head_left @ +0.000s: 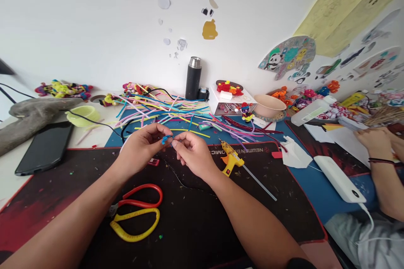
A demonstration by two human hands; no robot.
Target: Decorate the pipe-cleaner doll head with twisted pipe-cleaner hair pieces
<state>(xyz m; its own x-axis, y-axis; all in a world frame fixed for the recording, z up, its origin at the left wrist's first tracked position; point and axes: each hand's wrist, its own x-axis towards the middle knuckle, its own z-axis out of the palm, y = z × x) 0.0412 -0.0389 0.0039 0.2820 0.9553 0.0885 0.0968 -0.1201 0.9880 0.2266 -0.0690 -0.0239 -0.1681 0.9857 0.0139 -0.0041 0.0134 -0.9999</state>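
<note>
Between my two hands is a small blue pipe-cleaner piece (166,139), bent into a compact shape. My left hand (148,141) pinches it between thumb and fingers. From the other side, my right hand (191,151) has thumb and forefinger pressed together at its right end. Both hands are above the dark desk mat (189,227). Below my left hand lie scissors (139,212) with one red and one yellow handle; their blades are hidden by my forearm. A yellow glue gun (232,159) with a clear glue stick lies right of my right hand.
Loose colourful pipe cleaners (164,111) spread behind my hands. A black thermos (193,80), a white box (232,101) and a beige bowl (269,106) stand by the wall. A phone (46,147) lies left, a white power bank (339,178) right. A co-worker's hands (375,143) rest at far right.
</note>
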